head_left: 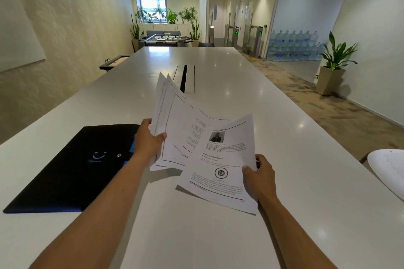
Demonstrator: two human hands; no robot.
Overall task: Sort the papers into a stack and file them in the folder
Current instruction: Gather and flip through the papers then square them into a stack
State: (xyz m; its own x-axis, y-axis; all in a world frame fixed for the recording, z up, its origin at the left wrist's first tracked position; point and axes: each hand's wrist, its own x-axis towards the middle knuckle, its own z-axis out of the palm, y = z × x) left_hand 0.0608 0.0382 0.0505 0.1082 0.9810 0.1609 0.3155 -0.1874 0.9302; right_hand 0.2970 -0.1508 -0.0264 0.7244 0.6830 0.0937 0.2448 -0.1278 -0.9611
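My left hand (148, 141) grips the left edge of a bundle of printed papers (175, 116), thumb on top, holding them raised and tilted over the table. My right hand (259, 176) pinches the right edge of a single printed sheet (218, 166) with a small photo and a round emblem; it overlaps the bundle's lower right. A black folder (72, 168) with a blue edge, a snap button and a small logo lies shut on the table to the left of my left arm.
The long white table (284, 137) runs away from me, with a cable slot (185, 78) in its middle. Another white sheet (387, 168) lies at the table's right edge. Potted plants, water bottles and a foosball table stand beyond.
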